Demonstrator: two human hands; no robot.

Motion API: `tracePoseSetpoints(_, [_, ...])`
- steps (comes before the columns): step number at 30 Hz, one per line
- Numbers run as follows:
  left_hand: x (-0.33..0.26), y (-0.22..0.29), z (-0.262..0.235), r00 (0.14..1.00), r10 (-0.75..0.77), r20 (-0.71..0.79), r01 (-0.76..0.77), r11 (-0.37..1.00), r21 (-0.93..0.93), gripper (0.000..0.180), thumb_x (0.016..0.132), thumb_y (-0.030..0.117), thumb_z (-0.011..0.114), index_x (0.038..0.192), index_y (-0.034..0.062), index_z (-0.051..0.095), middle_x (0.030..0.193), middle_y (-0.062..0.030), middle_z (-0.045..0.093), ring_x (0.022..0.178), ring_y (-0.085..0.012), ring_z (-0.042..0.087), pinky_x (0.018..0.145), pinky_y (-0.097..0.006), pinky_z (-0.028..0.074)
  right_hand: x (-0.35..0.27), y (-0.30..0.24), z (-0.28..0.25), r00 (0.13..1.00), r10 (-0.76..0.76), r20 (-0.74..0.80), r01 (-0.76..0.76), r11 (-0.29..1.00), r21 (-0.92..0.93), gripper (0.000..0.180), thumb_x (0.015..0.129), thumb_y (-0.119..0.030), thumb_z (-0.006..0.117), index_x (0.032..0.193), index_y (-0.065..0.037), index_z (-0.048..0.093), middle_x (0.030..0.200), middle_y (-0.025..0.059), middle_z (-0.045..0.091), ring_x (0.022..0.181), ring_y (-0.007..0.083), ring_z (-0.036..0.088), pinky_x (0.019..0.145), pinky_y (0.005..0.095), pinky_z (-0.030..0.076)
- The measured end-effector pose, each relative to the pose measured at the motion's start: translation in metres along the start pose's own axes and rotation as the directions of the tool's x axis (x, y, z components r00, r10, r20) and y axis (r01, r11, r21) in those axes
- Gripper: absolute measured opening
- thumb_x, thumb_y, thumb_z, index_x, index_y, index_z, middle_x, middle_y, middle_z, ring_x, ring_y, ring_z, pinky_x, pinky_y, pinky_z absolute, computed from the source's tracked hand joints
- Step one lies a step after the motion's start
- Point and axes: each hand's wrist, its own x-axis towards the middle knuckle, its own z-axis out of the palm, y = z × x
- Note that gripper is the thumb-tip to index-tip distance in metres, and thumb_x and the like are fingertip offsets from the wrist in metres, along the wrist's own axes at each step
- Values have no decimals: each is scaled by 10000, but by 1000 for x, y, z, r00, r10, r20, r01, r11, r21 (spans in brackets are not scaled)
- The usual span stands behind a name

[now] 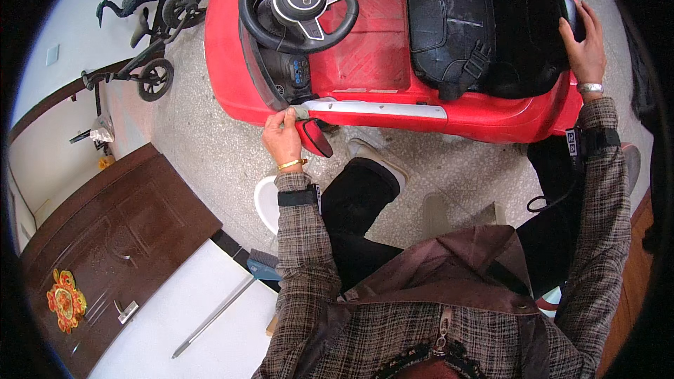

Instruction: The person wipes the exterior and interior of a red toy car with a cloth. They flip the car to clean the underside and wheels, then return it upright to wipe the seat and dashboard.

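Red plastic ride-on car (pixel 358 63) stands on speckled grey floor (pixel 456 168). Across its rear, a black padded seat (pixel 449 21) bears the spread right hand (pixel 587 52). Along its near side runs a long silver strip (pixel 382 109); toward the car's front, the left hand (pixel 282 142) pinches a small greyish cloth-like scrap (pixel 301 111). Wiping seems in hand; continuing calls for light pressure.

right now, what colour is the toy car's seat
The seat is black, shown best in the head view.
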Motion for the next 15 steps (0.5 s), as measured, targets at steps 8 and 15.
tracePoseSetpoints(8, [-11,41,-10,958,267,-103,-268,963,0,134,838,113,668,873,-12,704,758,-97,660,738,-200,621,704,-324,480,-3,0,-2,1000,-3,22,3,1000,-29,557,862,-433,616,1299,-98,534,1384,88,470,1245,274,486,1017,358,407])
tracePoseSetpoints(15, [1,57,-29,987,-24,-156,-59,860,-507,156,907,99,608,913,-42,674,846,-44,661,822,-117,588,776,-293,486,1,-1,1,997,-47,-54,46,999,-30,563,820,-476,634,1270,-144,568,1347,73,503,1175,267,544,961,364,447])
